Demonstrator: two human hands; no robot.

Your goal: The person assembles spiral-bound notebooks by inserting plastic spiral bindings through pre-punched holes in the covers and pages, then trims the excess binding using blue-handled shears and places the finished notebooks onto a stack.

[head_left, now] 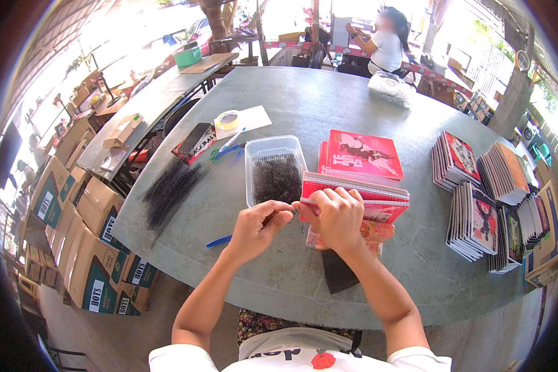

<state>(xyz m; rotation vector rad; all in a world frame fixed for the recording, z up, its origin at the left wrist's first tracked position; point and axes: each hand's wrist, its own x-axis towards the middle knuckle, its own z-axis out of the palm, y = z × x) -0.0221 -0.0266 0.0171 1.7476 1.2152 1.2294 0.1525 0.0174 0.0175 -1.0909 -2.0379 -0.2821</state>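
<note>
My right hand (338, 214) grips a red notebook (384, 193) by its top left part, tilting it up so that a line of holes shows along its edge. At that notebook's left corner, my left hand (257, 228) is closed in a pinch. What the left fingertips hold is too small to make out. Behind the held notebook lies a stack of red-covered notebooks (366, 152). Beside my left hand stands a clear plastic tub (249, 170) full of short black spiral coils (276, 177). A reddish bundle and a dark flat piece (340, 273) lie under my right wrist.
Long black coils (173, 192) are heaped at the left, near scissors (226, 150), a tape roll (228, 120) and a phone (198, 137). A blue pen (219, 241) lies by my left forearm. Bound notebooks (471, 220) stand at right. Cartons (96, 273) are stacked left; another person sits far off.
</note>
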